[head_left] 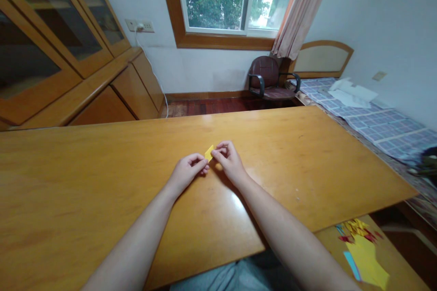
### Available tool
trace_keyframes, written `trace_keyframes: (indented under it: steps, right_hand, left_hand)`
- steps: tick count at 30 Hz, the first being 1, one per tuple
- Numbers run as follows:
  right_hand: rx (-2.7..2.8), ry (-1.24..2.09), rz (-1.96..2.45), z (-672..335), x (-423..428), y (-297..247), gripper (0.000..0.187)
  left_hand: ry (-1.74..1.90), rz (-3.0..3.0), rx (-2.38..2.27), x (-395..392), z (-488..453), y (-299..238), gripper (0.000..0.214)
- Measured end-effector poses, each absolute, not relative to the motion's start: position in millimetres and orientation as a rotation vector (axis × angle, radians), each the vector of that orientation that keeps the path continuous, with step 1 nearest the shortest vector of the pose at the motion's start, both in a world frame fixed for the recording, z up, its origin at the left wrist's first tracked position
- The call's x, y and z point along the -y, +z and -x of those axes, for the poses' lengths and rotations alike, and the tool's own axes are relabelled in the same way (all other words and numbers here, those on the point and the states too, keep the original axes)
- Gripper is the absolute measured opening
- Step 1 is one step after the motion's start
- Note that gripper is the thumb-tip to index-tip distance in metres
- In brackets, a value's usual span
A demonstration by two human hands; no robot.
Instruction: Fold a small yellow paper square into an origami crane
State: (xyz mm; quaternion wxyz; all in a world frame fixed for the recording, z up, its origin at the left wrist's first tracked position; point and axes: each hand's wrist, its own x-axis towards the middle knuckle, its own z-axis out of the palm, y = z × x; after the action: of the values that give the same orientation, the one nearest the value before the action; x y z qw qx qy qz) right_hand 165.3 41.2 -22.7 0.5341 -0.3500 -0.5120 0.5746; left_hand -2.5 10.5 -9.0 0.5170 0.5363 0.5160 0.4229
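Between my two hands, just above the wooden table (102,182), is a small folded piece of yellow paper (209,153). My left hand (191,168) pinches its lower left side between thumb and fingers. From the other side, my right hand (228,158) grips the paper's right edge, thumb against curled fingers. The fingers cover part of the paper, so its full shape cannot be made out.
At the lower right, a lower surface (327,241) bears yellow paper sheets (367,259), a blue strip (351,265) and a pile of folded yellow pieces (357,227). Beyond the table stand an armchair (268,77), a bed (385,122) and a wooden cabinet (119,95).
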Motion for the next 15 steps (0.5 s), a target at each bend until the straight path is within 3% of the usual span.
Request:
trace_keyframes:
  steps: [7, 15]
  right_hand:
    - [1.221, 1.462, 0.793, -163.3, -40.3, -17.6, 0.037]
    - [1.199, 1.432, 0.8, -164.3, -41.1, -16.5, 0.033]
  left_hand:
    - [1.043, -1.264, -1.252, -10.9, 1.4, -8.8, 0.034]
    - [1.012, -1.276, -1.227, -11.8, 2.2, -13.9, 0.034]
